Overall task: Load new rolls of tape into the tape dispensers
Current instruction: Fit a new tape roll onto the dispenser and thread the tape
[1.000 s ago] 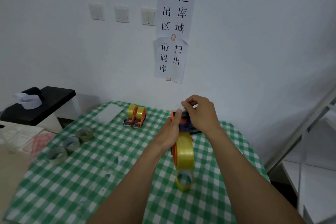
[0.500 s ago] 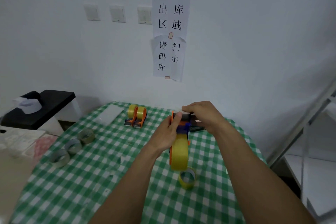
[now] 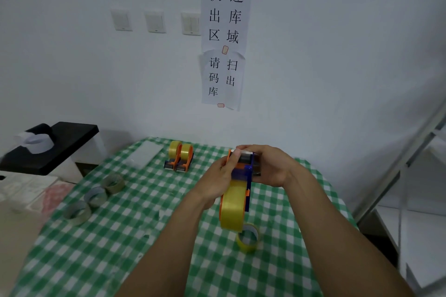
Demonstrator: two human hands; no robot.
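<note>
Both hands up over the table (image 3: pixel 115 243), green-white check cloth; left hand (image 3: pixel 217 182) grips the tape dispenser (image 3: pixel 244 172) from its left side, fingers curled round the body, thumb up by the top end; right hand (image 3: pixel 271 167) wraps the dispenser's head from the right, fingers curled over the top edge; dispenser is orange and blue, held in the air above the cloth, head pointing away from the camera, touching both palms; yellow tape roll (image 3: pixel 232 210) sits in the dispenser's lower end, hanging below the hands; loose tape roll (image 3: pixel 248 245), yellowish and thinner, lies on the cloth just under and in front of the held one, apart from it; two loaded dispensers (image 3: pixel 179 158) stand side by side at the far edge of the table, touching, each with a yellow roll; three grey-tan spent rolls (image 3: pixel 95 196) lie in a diagonal row on the left of the cloth; flat white sheet (image 3: pixel 144 155) lies near the far left corner; black-topped stand (image 3: pixel 62 147) left of the table carries a white roll (image 3: pixel 36 144); paper signs (image 3: pixel 225 14) with printed characters taped on the wall; three wall switches (image 3: pixel 154 21) left of them
</note>
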